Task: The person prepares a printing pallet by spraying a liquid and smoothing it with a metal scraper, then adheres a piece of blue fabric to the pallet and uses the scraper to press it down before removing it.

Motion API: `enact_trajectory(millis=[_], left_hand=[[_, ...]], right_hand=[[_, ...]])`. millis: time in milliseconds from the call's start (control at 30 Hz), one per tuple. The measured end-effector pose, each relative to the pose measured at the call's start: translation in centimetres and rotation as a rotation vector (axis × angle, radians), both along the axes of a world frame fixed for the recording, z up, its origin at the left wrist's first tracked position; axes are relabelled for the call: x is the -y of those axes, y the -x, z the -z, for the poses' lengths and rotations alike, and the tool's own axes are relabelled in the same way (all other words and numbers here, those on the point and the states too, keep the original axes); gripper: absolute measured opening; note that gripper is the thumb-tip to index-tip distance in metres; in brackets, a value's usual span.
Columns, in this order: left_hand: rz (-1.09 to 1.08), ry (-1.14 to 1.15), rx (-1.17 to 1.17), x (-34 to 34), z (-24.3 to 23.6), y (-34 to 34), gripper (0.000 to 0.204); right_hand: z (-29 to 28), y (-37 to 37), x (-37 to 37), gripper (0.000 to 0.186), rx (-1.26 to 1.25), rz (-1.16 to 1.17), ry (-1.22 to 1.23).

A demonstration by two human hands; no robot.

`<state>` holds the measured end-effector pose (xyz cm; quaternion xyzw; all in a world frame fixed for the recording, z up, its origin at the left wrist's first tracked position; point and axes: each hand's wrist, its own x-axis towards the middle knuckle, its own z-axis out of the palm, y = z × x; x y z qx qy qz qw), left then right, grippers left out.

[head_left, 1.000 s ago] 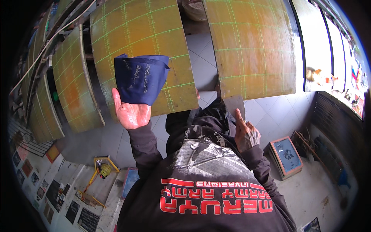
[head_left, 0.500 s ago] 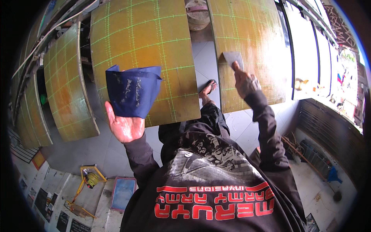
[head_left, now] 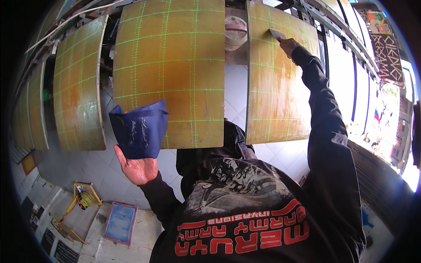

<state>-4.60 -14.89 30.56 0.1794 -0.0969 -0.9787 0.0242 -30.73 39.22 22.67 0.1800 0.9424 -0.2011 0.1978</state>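
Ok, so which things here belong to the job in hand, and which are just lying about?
Part of the job, it seems:
- scraper, in the right hand
- navy cloth, over the left hand's fingers
- green-lined panel at the scraper

Apparently just lying about:
- yellow frame, lower left
- pink-edged blue board beside it

Pale bucket point(head_left: 237, 38); blue panel point(head_left: 120, 222) with reddish rim near yellow frame point(head_left: 96, 193).

Two hands point(head_left: 139, 170) point(head_left: 289, 46), one scraper point(head_left: 276, 33), one blue cloth point(head_left: 139, 133).
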Motion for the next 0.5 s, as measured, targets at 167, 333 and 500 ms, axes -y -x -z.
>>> enact_trajectory(millis=[167, 333, 500], left_hand=[[-0.051, 0.002, 0.012, -1.1, 0.7, -1.8, 0.052], [-0.065, 0.002, 0.004, -4.6, -0.3, -0.1, 0.055], [-0.065, -0.143, -0.038, -9.7, -3.5, 2.7, 0.06]], right_hand=[[-1.3, 4.6, 0.3, 0.046, 0.082, 0.203, 0.069], [1.0, 9.3, -4.5, 0.039, -0.465, -0.167, -0.26], [-9.1, 7.1, 2.5, 0.051, -0.68, -0.147, 0.105]])
